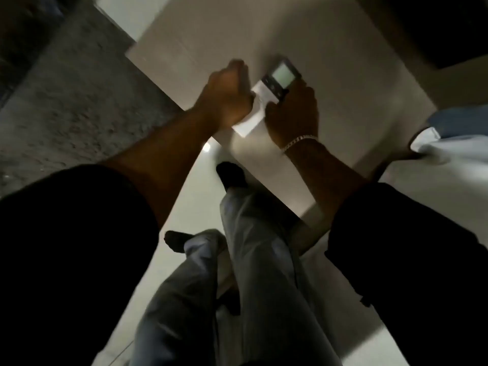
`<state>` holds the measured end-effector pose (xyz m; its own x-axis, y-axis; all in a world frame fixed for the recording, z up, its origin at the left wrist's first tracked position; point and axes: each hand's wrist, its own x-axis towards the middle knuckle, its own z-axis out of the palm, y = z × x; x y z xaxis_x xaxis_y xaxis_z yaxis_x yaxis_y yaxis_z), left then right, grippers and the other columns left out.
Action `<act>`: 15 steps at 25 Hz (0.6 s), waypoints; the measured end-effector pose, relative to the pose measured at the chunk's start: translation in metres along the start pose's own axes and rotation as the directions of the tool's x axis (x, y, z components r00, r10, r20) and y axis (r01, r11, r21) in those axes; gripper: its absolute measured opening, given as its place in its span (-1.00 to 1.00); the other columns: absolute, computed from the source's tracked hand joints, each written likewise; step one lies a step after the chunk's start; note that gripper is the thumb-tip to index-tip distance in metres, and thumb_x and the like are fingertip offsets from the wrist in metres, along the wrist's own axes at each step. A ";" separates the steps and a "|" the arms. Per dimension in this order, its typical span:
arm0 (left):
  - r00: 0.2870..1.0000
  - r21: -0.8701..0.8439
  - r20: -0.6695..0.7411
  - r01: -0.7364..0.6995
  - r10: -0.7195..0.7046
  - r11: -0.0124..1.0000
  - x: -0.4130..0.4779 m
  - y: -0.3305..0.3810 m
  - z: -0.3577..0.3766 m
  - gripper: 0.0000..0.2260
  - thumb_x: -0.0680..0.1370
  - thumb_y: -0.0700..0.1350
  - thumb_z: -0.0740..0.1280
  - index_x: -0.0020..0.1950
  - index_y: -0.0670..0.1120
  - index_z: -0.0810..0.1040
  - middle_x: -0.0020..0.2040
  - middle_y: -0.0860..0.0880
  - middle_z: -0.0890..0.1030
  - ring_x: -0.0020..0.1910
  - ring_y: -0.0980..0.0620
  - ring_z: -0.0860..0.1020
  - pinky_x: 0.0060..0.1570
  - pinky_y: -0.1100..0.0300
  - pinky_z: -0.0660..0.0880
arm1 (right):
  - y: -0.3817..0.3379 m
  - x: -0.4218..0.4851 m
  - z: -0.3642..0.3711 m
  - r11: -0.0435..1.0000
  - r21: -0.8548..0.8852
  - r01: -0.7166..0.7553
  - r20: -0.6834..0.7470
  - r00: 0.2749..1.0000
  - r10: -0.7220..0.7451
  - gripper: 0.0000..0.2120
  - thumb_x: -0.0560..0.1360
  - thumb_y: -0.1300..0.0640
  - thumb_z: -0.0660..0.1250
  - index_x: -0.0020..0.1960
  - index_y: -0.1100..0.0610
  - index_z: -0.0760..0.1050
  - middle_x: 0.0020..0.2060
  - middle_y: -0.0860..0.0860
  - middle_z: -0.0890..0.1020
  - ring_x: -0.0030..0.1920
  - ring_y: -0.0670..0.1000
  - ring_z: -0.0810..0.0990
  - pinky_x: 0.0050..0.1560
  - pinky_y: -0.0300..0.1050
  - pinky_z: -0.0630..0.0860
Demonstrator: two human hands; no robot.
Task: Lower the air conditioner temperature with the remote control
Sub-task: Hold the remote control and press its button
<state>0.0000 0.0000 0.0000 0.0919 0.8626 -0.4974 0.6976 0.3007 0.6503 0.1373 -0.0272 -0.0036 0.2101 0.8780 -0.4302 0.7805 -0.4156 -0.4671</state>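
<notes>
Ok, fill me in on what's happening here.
A person standing at a pale table has a white remote control in both hands. The right hand, a chain bracelet on its wrist, grips it from the side; the left hand closes on its other edge. The screen faces up, its reading too blurred to tell.

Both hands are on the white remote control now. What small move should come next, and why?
Probably aim it up at the air conditioner before pressing. The right hand grips the white remote control from the side and the left hand is closed against its other edge. Its lit screen faces up, but the camera looks down at the floor and no air conditioner is in view.
</notes>
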 end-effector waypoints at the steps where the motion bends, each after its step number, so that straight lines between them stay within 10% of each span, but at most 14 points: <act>1: 0.999 0.045 0.028 -0.018 0.017 0.999 0.006 -0.001 0.008 -0.64 0.48 -0.12 0.31 0.25 -0.20 0.43 0.15 -0.19 0.59 0.12 -0.12 0.54 0.09 0.10 0.46 | 0.003 0.001 0.008 0.995 0.079 -0.062 -0.017 0.998 0.064 -0.48 0.46 0.16 0.34 0.37 0.26 0.31 0.24 0.21 0.53 0.21 0.14 0.56 0.12 -0.10 0.58; 5: 0.995 0.016 -0.008 0.100 -0.100 0.995 0.026 0.002 0.026 -0.87 0.49 -0.16 0.29 0.03 -0.04 0.49 0.00 -0.01 0.50 -0.02 0.04 0.47 -0.07 0.24 0.48 | -0.003 0.005 0.026 0.913 0.372 -0.169 0.008 0.984 0.179 -0.44 0.46 0.14 0.41 0.35 0.29 0.26 0.23 0.25 0.56 0.21 0.18 0.60 0.16 0.04 0.61; 9: 0.906 -0.448 0.049 0.395 -0.420 0.802 0.020 -0.002 0.024 -0.81 0.52 -0.17 0.31 0.08 -0.23 0.59 0.01 -0.17 0.63 0.02 -0.11 0.62 0.09 0.01 0.59 | -0.010 0.002 0.028 0.929 0.333 -0.159 0.046 0.987 0.152 -0.55 0.51 0.04 0.36 0.28 0.29 0.40 0.16 0.23 0.61 0.16 0.17 0.60 0.17 0.04 0.55; 15: 0.876 -0.660 0.020 0.373 -0.481 0.652 -0.039 -0.012 -0.044 -0.82 0.57 -0.13 0.28 0.07 -0.18 0.60 -0.01 -0.13 0.65 -0.03 -0.14 0.64 -0.10 0.01 0.64 | -0.073 -0.028 0.009 0.892 0.436 -0.117 0.188 0.981 0.037 -0.70 0.50 -0.01 0.37 0.04 0.22 0.54 -0.15 0.04 0.63 -0.16 0.02 0.62 -0.20 -0.23 0.55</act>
<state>-0.0430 -0.0195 0.0373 -0.2410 0.6033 -0.7602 0.0202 0.7862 0.6176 0.0686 -0.0233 0.0353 0.1240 0.8016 -0.5849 0.4148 -0.5774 -0.7033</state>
